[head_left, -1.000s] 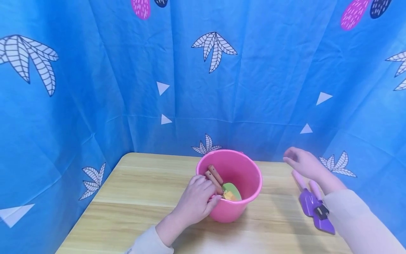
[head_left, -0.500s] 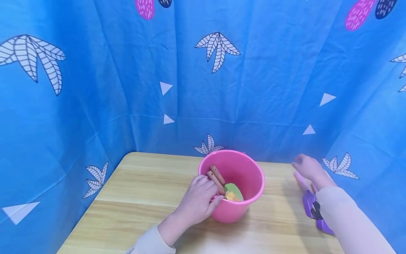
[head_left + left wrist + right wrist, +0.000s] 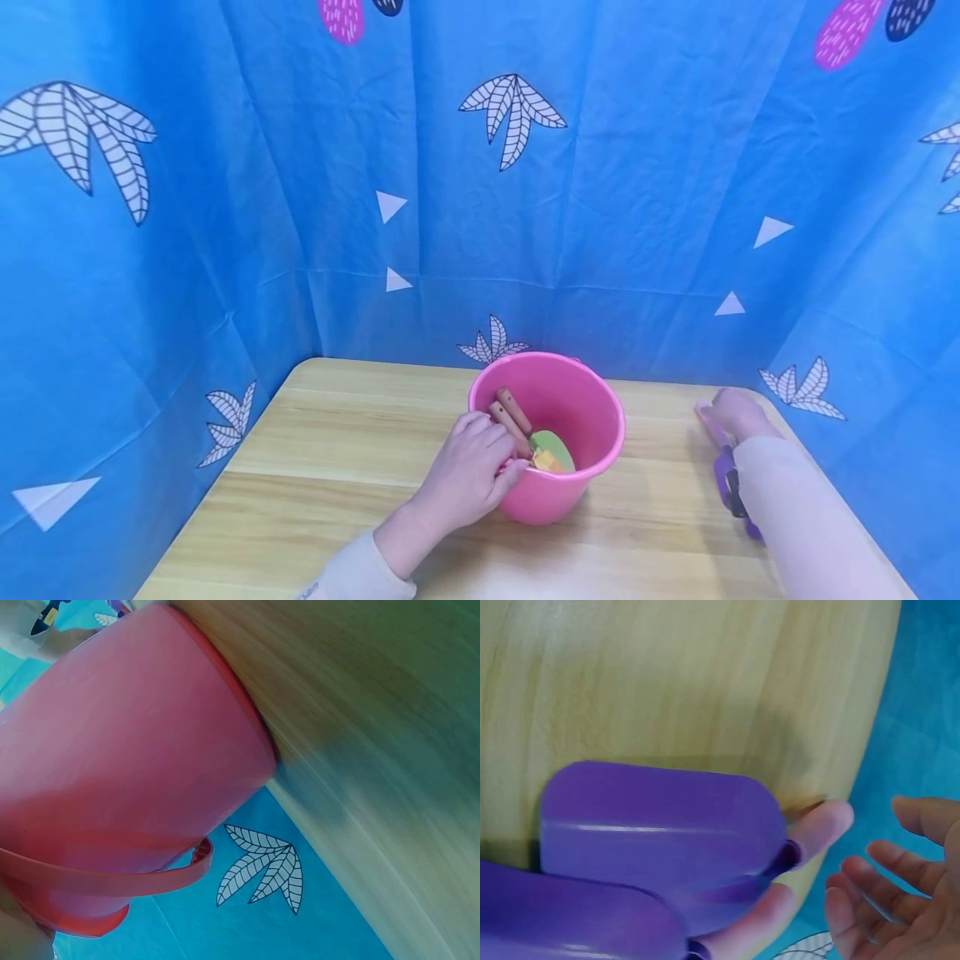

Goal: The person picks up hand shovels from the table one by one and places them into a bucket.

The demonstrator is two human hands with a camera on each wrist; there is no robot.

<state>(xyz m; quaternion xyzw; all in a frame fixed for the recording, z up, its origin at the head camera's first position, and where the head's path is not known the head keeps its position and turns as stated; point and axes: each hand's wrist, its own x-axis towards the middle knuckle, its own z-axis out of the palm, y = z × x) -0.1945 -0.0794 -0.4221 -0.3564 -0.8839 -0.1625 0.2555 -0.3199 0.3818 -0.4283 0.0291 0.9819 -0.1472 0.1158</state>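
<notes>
Gripping the pink bucket [image 3: 551, 498]: left hand [image 3: 470, 461], fingers curled over its near side
Bucket: one, upright on the table [image 3: 345, 471]
Purple shovels [image 3: 660, 832]: two, right hand [image 3: 904, 896] near, fingers loosely parted
Inside bucket: two wooden handles [image 3: 515, 412]
Table: pale wood-grain
Curtain [image 3: 480, 225]: blue, leaf-printed, behind and beside

Can read no text; can see only illegible lettering [image 3: 308, 592] on the left sleeve [image 3: 367, 571], in front of the pink bucket [image 3: 542, 503].
</notes>
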